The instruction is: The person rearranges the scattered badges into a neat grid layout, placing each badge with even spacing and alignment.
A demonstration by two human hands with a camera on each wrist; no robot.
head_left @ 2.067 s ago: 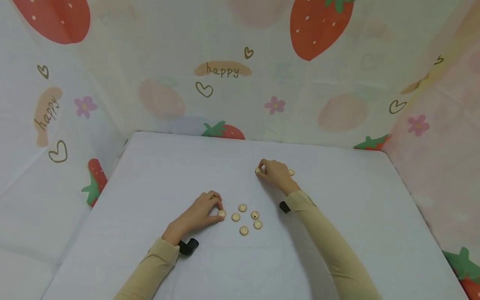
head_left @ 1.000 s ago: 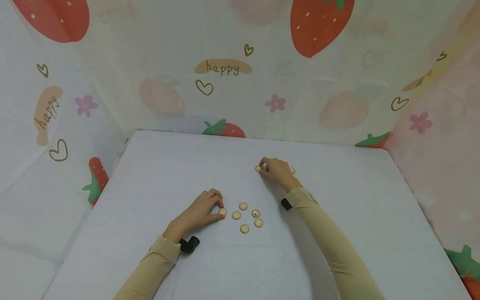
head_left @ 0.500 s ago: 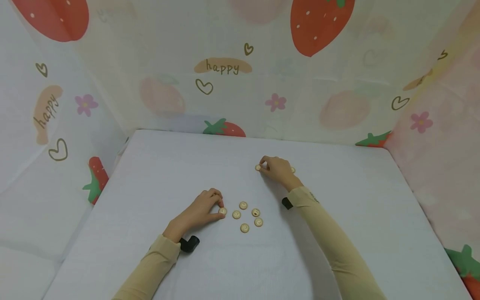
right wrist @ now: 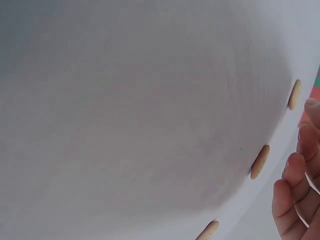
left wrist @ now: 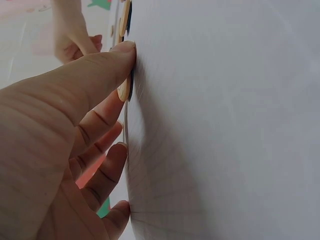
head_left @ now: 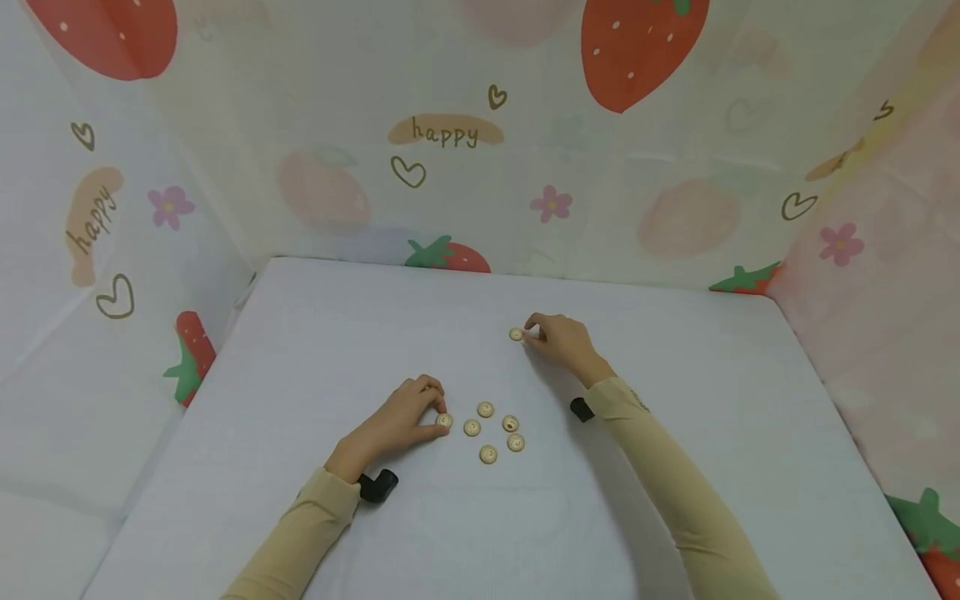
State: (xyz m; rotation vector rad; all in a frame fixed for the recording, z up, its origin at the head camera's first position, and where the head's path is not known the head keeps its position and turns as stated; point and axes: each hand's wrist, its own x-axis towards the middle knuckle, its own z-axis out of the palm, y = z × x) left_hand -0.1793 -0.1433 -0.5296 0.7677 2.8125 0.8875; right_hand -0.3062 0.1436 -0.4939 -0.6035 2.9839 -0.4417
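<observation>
Since half a second ago the right hand (head_left: 566, 340) has slid rightward off the far button (head_left: 516, 334) — that one's flat on the white table (head_left: 352, 333), fingers released and loosely bent just beside it, can't tell from here if they touch. I've got the left hand (head_left: 401, 418) pinching the near button (head_left: 444, 422), five more buttons (head_left: 488, 454) clustered next to it — strawberry-print backdrop (head_left: 465, 204) behind.

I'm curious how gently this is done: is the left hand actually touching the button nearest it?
Touching. The head view shows the left hand pinching its nearest button, with the thumb and another fingertip meeting the rim.
</observation>
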